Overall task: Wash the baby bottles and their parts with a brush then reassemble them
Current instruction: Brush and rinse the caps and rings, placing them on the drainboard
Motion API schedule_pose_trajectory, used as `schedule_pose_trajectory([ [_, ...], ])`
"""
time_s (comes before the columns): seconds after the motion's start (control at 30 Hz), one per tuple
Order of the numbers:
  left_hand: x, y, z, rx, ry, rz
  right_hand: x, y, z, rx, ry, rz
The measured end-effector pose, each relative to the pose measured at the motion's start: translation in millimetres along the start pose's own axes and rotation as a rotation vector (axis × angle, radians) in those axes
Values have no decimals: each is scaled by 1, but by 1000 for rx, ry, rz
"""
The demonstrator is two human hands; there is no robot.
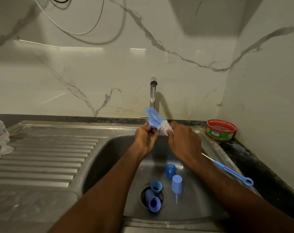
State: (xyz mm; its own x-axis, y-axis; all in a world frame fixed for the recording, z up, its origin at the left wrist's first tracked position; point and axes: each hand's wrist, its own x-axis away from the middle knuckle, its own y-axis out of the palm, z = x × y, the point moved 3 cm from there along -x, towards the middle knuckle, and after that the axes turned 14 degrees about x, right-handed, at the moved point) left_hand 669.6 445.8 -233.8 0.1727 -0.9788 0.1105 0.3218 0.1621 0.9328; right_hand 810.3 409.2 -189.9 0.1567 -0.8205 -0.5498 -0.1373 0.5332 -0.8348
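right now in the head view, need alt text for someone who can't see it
Over a steel sink, a person's left hand and right hand grip a blue and white bottle brush below the tap. Four blue bottle parts lie in the basin, a thin blue brush on its right rim.

Red-rimmed green tub (221,130) on dark counter (253,158); marble wall (109,68)

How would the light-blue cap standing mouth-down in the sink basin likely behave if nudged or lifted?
The light-blue cap looks like small thin plastic, so probably light and rigid. It stands mouth-down on the steel sink basin, narrower at its top, so a low push may slide it rather than tip it. Once on its side it would likely roll toward the drain, and it may be slippery if wet.
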Motion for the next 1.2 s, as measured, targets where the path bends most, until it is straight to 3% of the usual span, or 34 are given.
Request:
schedule_pose_trajectory([
  [0.13,7,4,-14,-148,-68,-87,-3,-3,-10,-13,-26,43],
  [0.27,-9,6,-1,18,123,50,-6,-5,8,48,36,89],
  [0.37,-14,-2,12,54,123,68,-1,4,18,29,-21,33],
  [0.6,-12,0,-9,-307,13,-47,-16,10,11,10,-29,77],
  [0.8,-30,-15,22,-135,195,168,-2,14,29,8,-111,90],
  [0.87,-28,-15,18,-178,164,133,-3,16,27,-5,-102,87],
  [1.03,-12,-5,-19,-406,26,-137,-14,16,19,2,-22,108],
  [1.2,-18,-9,4,-287,218,15,-4,12,28,33,-64,80],
])
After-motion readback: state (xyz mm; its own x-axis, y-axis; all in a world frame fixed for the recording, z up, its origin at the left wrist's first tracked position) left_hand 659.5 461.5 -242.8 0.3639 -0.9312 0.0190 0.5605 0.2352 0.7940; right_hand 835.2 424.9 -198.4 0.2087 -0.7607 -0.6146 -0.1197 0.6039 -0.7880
